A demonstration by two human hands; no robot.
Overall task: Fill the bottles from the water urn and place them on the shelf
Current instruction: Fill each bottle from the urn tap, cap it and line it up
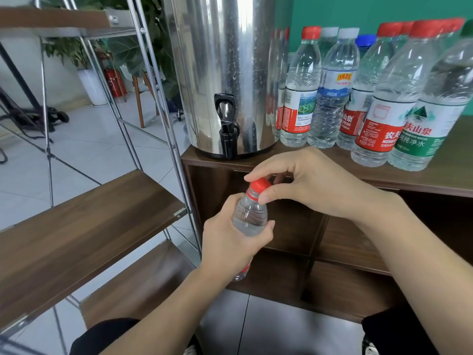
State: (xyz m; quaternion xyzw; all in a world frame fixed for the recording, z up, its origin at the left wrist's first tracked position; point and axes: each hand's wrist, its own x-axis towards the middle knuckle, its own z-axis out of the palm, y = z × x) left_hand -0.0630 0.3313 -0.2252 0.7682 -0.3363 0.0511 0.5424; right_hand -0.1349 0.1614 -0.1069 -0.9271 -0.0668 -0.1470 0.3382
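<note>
My left hand (231, 242) grips the body of a clear plastic bottle (249, 217) that holds water, upright in front of the cabinet. Its red cap (259, 185) sits on the neck, pinched between the thumb and fingers of my right hand (307, 180). The steel water urn (225, 73) stands on the cabinet top above, its black tap (226, 121) over the front edge. To the left is the wooden shelf (76, 226) on a metal frame.
Several capped water bottles (384, 98) stand in a row on the brown cabinet top (422, 178) right of the urn. A lower shelf board (133, 285) and an upper one (51, 19) hang on the same frame. Open cabinet compartments lie behind my hands.
</note>
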